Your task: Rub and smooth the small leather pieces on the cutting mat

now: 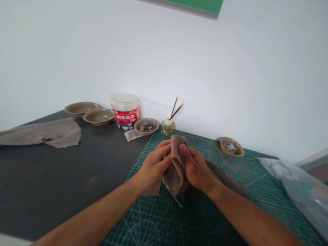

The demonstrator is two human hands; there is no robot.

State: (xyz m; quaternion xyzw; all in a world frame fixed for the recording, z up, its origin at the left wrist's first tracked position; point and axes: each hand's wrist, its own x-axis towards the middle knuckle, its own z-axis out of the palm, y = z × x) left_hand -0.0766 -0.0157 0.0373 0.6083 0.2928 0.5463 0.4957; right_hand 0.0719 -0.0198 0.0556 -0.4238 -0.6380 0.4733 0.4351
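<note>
Between my hands, above the green cutting mat (143, 218), is a folded piece of brownish-grey cloth (176, 167). My left hand (156, 165) is closed on its left side, fingers behind the fold. My right hand (196, 165) grips the right side, with the thumb pressed on the upper fold. A thin pale strip hangs at the cloth's lower edge; I cannot make out whether it is part of the cloth. Partly behind my right forearm lies a darker, fuzzy grey-brown material (230, 181) on the mat.
A bowl of small grey pieces (146, 127), a plastic tub (124, 111) and a reed diffuser (167, 126) stand along the wall. Two shallow bowls (98, 117) and a grey cloth (58, 133) are leftward. Rightward are another bowl (232, 147) and a clear plastic bag (297, 188).
</note>
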